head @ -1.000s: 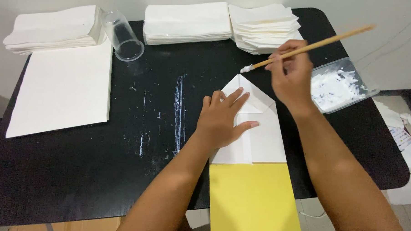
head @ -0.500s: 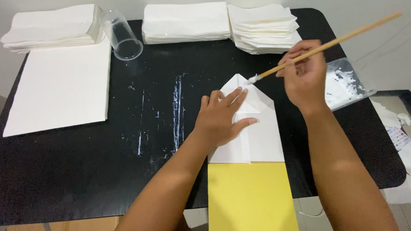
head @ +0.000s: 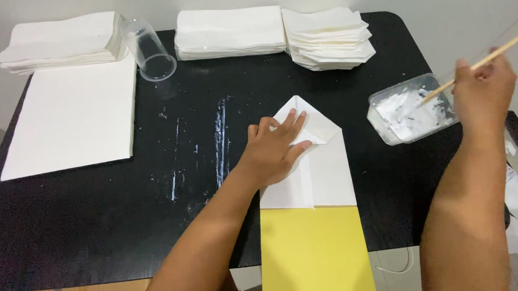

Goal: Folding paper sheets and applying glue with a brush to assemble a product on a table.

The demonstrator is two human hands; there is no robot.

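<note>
Left hand (head: pixel 276 148) lies flat, fingers spread, pressing the folded white paper (head: pixel 314 166); right hand (head: pixel 482 92) fingers clench a brush (head: pixel 485 57), its tip dipped leftward into the paste tub (head: pixel 410 108).

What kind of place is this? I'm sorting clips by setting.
Likely a small home or workshop craft table for gluing paper: stacks of folded white paper, a tub of white paste, and paste smears on the black table.
</note>
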